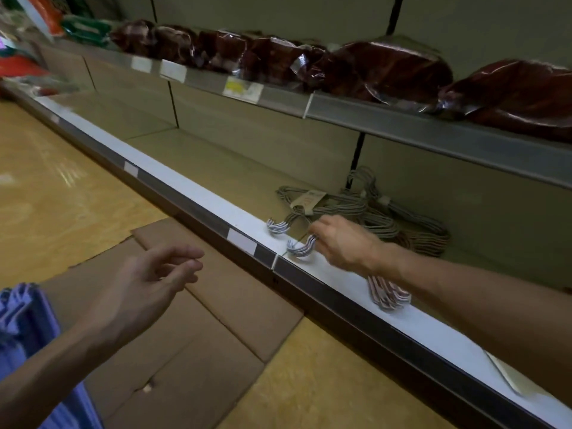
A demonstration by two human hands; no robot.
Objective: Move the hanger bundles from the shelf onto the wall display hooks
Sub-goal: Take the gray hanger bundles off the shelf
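Right hand (342, 243) pinches the hanger bundle (328, 209) by its hooks at the shelf (198, 187) front edge, body running back toward the wall; left hand (151, 274) hangs relaxed, empty, farther off

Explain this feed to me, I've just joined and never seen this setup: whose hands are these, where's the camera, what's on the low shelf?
There is no machine: a person works bare-handed, and the one camera sits on their head, looking forward and down. The right hand pinches the hooks of a grey hanger bundle on the bottom shelf. More bundles lie behind it, and a pinkish bundle sticks out under the forearm. The left hand hangs loose over flattened cardboard on the floor, holding nothing. The upper shelf carries dark red packets.
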